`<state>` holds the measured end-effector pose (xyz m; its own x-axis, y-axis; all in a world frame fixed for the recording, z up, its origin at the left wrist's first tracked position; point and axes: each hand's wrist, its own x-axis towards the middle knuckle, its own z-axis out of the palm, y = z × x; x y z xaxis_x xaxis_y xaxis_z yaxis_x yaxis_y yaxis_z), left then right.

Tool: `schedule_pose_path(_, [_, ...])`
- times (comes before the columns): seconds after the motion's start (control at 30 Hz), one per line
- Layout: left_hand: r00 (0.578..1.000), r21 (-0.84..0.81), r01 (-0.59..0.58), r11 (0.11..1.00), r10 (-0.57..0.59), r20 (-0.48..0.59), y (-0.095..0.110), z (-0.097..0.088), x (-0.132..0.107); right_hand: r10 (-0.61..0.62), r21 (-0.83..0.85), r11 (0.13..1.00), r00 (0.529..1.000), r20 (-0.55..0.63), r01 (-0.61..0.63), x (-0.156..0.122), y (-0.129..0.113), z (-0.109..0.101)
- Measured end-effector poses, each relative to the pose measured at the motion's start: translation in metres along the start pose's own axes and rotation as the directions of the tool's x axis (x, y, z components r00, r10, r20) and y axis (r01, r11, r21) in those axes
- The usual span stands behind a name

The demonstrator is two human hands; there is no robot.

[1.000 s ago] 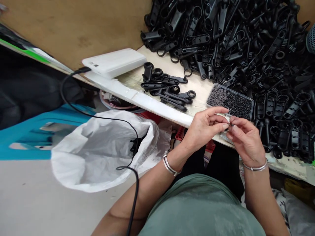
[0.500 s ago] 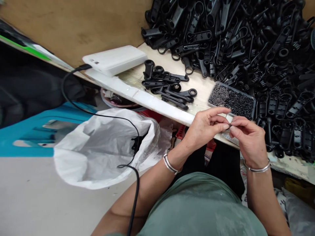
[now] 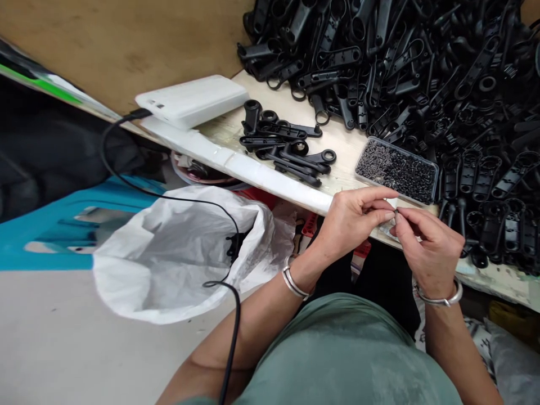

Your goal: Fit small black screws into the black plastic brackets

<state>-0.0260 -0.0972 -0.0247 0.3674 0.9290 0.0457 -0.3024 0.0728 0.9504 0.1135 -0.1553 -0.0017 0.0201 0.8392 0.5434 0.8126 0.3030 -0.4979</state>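
My left hand (image 3: 352, 221) and my right hand (image 3: 432, 242) meet fingertip to fingertip over the table's front edge. Both are closed in a pinch around something small and dark, too tiny to name. The left index finger stretches out above the pinch. Just beyond the fingers stands a clear plastic box (image 3: 396, 170) with small grey metal pieces on its left side and small black pieces on its right. Left of the box lies a small group of black plastic handle-shaped parts (image 3: 291, 143).
A large heap of similar black parts (image 3: 379, 62) covers the back and right of the table (image 3: 346, 154). A white power bank (image 3: 194, 101) with a black cable (image 3: 169, 197) lies at the left. Below hangs an open white sack (image 3: 177, 259) beside a blue plastic stool (image 3: 63, 225).
The thin piece that stuck up between my fingertips no longer shows. My right hand has turned slightly and shifted a little to the right, and the left index finger has straightened.
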Motion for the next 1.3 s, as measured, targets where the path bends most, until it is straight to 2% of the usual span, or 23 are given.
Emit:
schedule_pose_path(0.13, [0.997,0.219,-0.078,0.973,0.073,0.033,0.001,-0.004,-0.001,-0.047,-0.050,0.998,0.997,0.059,0.050,0.004,0.002,0.000])
schedule_pose_path(0.23, [0.980,0.393,-0.194,0.899,0.159,0.120,0.008,-0.013,-0.002,0.024,-0.030,0.999,0.997,0.068,-0.022,0.004,0.010,-0.003])
schedule_pose_path(0.27, [0.967,0.483,-0.252,0.838,0.201,0.157,0.011,-0.017,-0.002,0.066,-0.034,0.997,0.996,0.067,-0.064,0.003,0.014,-0.005])
schedule_pose_path(0.33, [0.937,0.682,-0.349,0.642,0.257,0.238,0.016,-0.024,-0.003,0.140,-0.069,0.988,0.988,0.066,-0.135,0.000,0.022,-0.010])
schedule_pose_path(0.43, [0.919,0.855,-0.389,0.342,0.211,0.333,0.017,-0.032,-0.003,0.165,-0.106,0.982,0.982,0.088,-0.156,-0.006,0.032,-0.013])
schedule_pose_path(0.47, [0.919,0.877,-0.389,0.282,0.185,0.348,0.015,-0.034,-0.004,0.158,-0.106,0.983,0.983,0.095,-0.147,-0.008,0.033,-0.013])
schedule_pose_path(0.53, [0.919,0.894,-0.391,0.221,0.153,0.364,0.011,-0.034,-0.005,0.137,-0.109,0.986,0.985,0.108,-0.125,-0.010,0.034,-0.013])
schedule_pose_path(0.63, [0.917,0.896,-0.394,0.206,0.161,0.366,0.006,-0.031,-0.009,0.092,-0.123,0.989,0.989,0.119,-0.077,-0.011,0.032,-0.011])
schedule_pose_path(0.9, [0.926,0.884,-0.369,0.289,0.198,0.321,0.002,-0.025,-0.020,0.025,-0.145,0.989,0.984,0.177,0.001,-0.012,0.030,-0.010])
schedule_pose_path(1.1, [0.923,0.875,-0.373,0.307,0.214,0.319,0.000,-0.026,-0.020,-0.063,-0.095,0.992,0.972,0.226,0.086,-0.009,0.032,-0.007])
schedule_pose_path(1.2, [0.917,0.870,-0.387,0.305,0.229,0.327,-0.001,-0.027,-0.019,-0.144,-0.063,0.984,0.948,0.283,0.168,-0.003,0.036,-0.006])
schedule_pose_path(1.3, [0.904,0.858,-0.414,0.304,0.248,0.348,-0.003,-0.028,-0.019,-0.200,-0.060,0.969,0.905,0.374,0.239,0.004,0.041,-0.006])
